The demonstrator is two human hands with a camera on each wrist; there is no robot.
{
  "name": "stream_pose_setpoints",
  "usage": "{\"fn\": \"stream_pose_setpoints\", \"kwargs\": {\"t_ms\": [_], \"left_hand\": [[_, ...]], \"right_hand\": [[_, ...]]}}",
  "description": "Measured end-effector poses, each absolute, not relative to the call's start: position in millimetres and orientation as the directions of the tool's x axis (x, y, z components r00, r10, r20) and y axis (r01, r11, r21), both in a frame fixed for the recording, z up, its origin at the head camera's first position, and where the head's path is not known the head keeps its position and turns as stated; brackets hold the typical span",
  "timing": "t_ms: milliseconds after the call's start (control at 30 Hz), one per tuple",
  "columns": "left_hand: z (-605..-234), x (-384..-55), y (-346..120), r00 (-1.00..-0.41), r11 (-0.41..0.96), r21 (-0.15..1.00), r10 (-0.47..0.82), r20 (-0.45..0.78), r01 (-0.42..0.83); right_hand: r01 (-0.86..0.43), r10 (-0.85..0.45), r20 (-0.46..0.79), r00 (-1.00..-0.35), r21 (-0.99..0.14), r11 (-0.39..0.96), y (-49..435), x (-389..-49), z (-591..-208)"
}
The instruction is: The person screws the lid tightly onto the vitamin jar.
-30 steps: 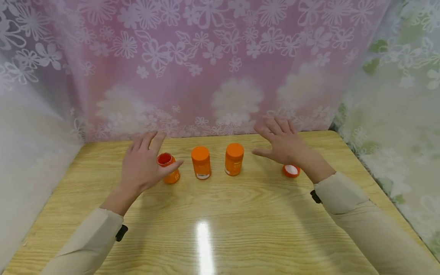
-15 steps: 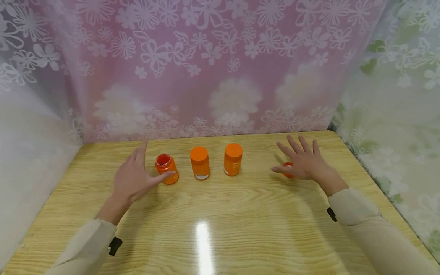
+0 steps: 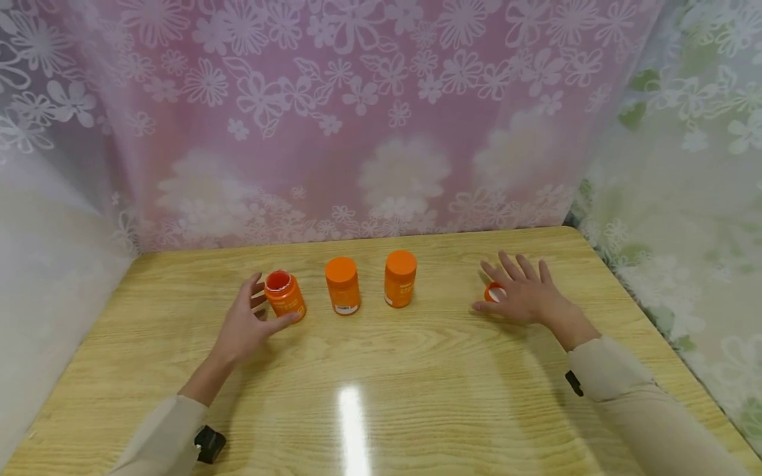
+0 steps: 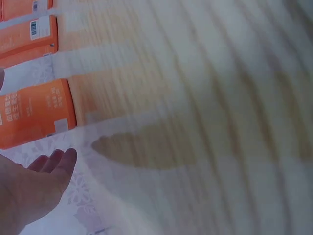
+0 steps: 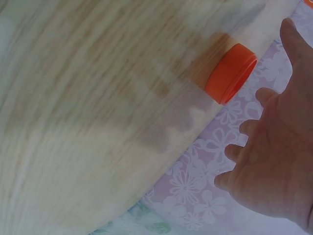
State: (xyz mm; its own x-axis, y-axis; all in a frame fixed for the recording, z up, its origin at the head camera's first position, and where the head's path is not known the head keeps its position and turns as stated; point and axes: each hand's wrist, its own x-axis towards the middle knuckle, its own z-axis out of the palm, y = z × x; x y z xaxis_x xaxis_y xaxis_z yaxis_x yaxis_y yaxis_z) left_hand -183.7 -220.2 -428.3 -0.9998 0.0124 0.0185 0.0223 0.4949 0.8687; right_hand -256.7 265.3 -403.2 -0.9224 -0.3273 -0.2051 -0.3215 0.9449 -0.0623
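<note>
An orange jar without its lid stands upright at the left, its red inside showing at the mouth. My left hand is spread around its left and near sides, thumb in front, fingers behind. In the left wrist view a gap shows between the fingers and the jar. At the right, my right hand hovers with spread fingers over an orange lid, covering part of it. The lid lies with its white inside up. From the right wrist, the lid appears apart from the hand.
Two lidded orange jars, one in the middle and one right of it, stand upright between my hands on the wooden table. A pink flowered curtain hangs behind the table's back edge, with pale ones at the sides.
My left hand has come down and closer around the lidless jar. My right hand has moved right and lower, over the lid. The jars and lid stay in place.
</note>
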Motion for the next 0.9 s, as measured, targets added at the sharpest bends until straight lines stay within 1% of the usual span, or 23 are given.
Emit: {"fn": "stream_pose_setpoints", "kwargs": {"t_ms": [133,367,533,767,900], "left_hand": [[-432,-185,-215,-1.000,0.449,0.894,0.005,0.008,0.010],[-436,-187,-210,-1.000,0.374,0.927,-0.018,-0.013,-0.019],[-436,-190,-206,-0.999,0.357,0.934,-0.038,-0.021,-0.033],[-434,-192,-202,-0.998,0.376,0.926,-0.060,-0.026,-0.047],[-434,-194,-203,-0.998,0.386,0.922,-0.065,-0.008,-0.032]], "right_hand": [[-0.330,-0.338,-0.211,-0.917,-0.073,0.941,266,-256,-406],[-0.355,-0.377,-0.218,-0.900,-0.134,0.925,268,-254,-410],[-0.368,-0.396,-0.211,-0.894,-0.159,0.916,268,-254,-412],[-0.370,-0.420,-0.226,-0.879,-0.235,0.899,269,-257,-413],[-0.401,-0.454,-0.188,-0.871,-0.262,0.878,270,-259,-414]]}}
